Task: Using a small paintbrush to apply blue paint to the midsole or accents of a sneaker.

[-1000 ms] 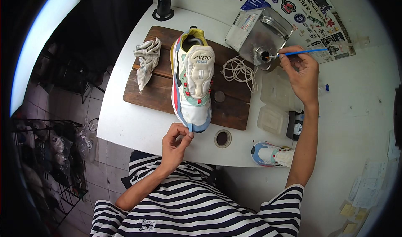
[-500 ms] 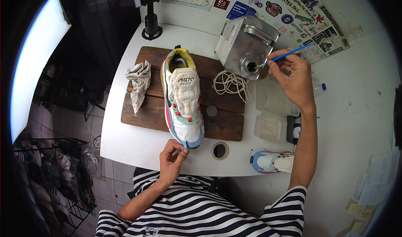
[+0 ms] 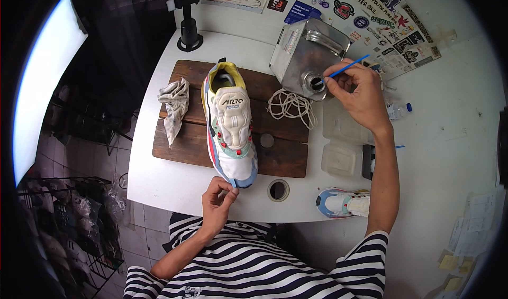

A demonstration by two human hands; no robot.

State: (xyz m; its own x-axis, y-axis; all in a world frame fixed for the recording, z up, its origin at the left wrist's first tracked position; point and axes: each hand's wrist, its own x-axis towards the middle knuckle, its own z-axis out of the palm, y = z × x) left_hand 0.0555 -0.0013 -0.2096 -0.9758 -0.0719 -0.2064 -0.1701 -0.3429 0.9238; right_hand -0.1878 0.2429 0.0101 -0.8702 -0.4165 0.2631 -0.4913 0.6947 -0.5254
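Since the earlier frames the view has tipped toward the wall, so the board point(image 3: 185, 145) sits lower in the picture; the hands have hardly shifted. At the left of the board lies a crumpled rag point(image 3: 173, 106). The sneaker point(image 3: 230, 124) stands lengthwise on the board, and the left hand point(image 3: 218, 206) pinches its toe edge between thumb and fingers. Loose laces point(image 3: 290, 104) lie right of it. The metal can point(image 3: 307, 53) lies tilted, and the right hand point(image 3: 359, 93) pinches a blue stick point(image 3: 346, 66) whose tip is at the can's spout; its contents are hidden. Two clear tubs point(image 3: 341, 159) show nothing plainly inside.
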